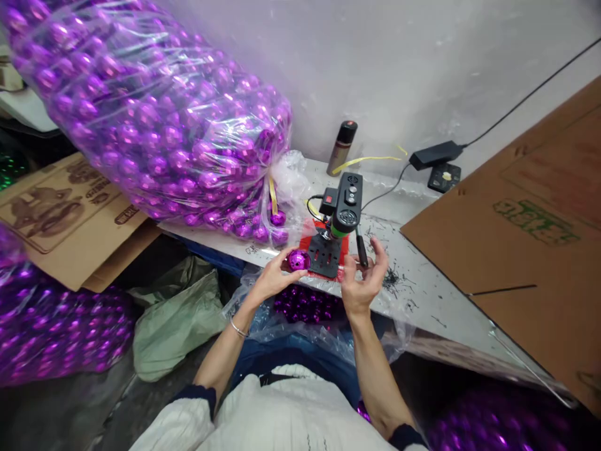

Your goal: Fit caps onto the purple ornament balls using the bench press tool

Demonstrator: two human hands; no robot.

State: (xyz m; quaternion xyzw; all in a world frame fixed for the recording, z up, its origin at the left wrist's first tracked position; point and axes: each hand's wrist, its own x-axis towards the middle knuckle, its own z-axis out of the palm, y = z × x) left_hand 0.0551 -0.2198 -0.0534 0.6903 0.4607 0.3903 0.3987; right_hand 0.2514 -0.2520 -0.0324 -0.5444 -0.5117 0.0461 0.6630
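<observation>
Pinching a shiny purple ball (299,259) between thumb and fingers, the left hand (278,274) is holding it just beside the black drill press (348,203) — at its base's near left corner. The right hand (366,275) is curling loosely, fingers parted, around the press's lever handle (361,250) — whether touching, I cannot tell.

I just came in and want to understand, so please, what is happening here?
A person's left hand holds one shiny purple ball beside a small black machine. The right hand is at the machine's black lever handle; I cannot tell if its grip is closed. A large clear bag of similar balls lies to the left.
</observation>
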